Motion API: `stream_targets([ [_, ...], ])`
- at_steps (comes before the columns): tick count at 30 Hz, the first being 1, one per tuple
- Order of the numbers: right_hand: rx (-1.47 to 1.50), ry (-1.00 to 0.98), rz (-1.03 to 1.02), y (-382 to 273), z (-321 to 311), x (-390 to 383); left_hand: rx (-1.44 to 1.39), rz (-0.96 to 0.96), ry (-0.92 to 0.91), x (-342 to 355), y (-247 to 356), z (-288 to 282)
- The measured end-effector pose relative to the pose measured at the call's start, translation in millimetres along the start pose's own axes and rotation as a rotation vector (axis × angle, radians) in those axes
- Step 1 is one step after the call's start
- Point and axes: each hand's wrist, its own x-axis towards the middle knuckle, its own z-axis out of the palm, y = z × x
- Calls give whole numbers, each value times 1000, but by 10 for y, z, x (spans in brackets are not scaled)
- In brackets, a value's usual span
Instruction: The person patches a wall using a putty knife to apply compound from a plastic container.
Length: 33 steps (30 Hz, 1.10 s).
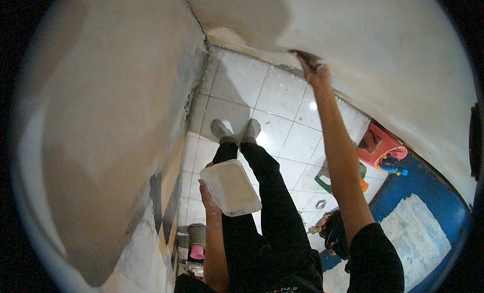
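My left hand (208,194) grips the side of a white rounded rectangular tray (232,187) with pale material in it, held over my legs. My right hand (317,71) is stretched up to the cream wall (363,36), closed on a thin flat tool (297,53) whose edge is at the wall's lower part; its exact shape is hard to make out. My socked feet (252,129) stand on white floor tiles (272,91).
A second wall (111,91) runs along my left. At the right are a red plastic stool (383,144), a green and orange object (322,179) and a blue surface (428,187) with a whitish sheet (413,232). A bucket (196,235) with a pink scoop (197,251) sits at lower left.
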Motion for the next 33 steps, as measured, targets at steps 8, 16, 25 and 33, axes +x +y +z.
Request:
stream_targets([
  [8,-641,-42,-160,-617,852,-1496,1,-35,-82,-12,-180,-118],
  [16,-228,-41,89,226,32,-74,-13,-29,-60,23,-314,189],
  [25,-163,-211,-68,-181,317,80,-16,-75,-31,-22,-323,49],
  [33,159,102,53,-514,1424,-1628,-60,-40,-111,-30,-286,-112],
])
